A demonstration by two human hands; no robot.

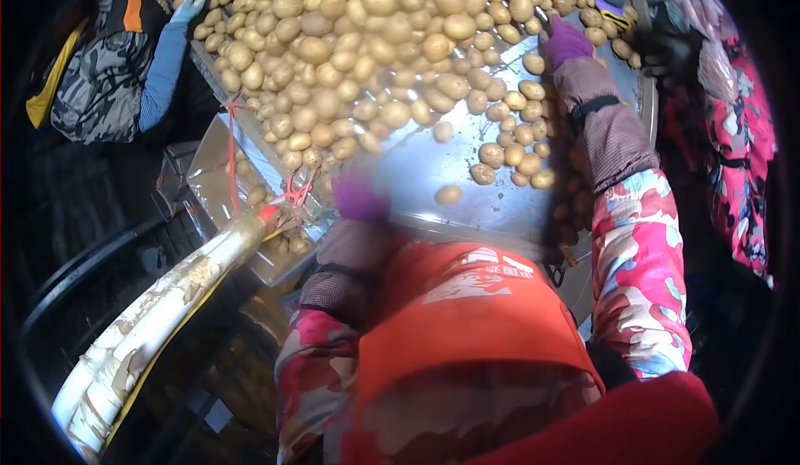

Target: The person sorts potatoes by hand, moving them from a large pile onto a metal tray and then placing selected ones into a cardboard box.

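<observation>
- Potatoes [367, 40] lie heaped across the far part of a tilted metal tabletop [417, 173] — the pile thins toward the near edge, where a few strays sit apart on bare metal, one lone potato [447, 194] closest to the person.
- Right hand [565, 42], in a purple glove, reaches far up the right side and rests at the edge of the heap, among the outer potatoes; its fingers look curled, but whether they grip one I cannot tell.
- Left hand [358, 194], also gloved purple, is blurred at the near-left edge of the tabletop, just beside the chute; its fingers cannot be made out.
- Plastic-lined chute [225, 182] hangs off the left edge, tied with red string, a few potatoes in it.
- Co-worker's gloved hand [193, 0] touches the pile at the far left; another person in a pink patterned jacket [737, 140] stands to the right.
</observation>
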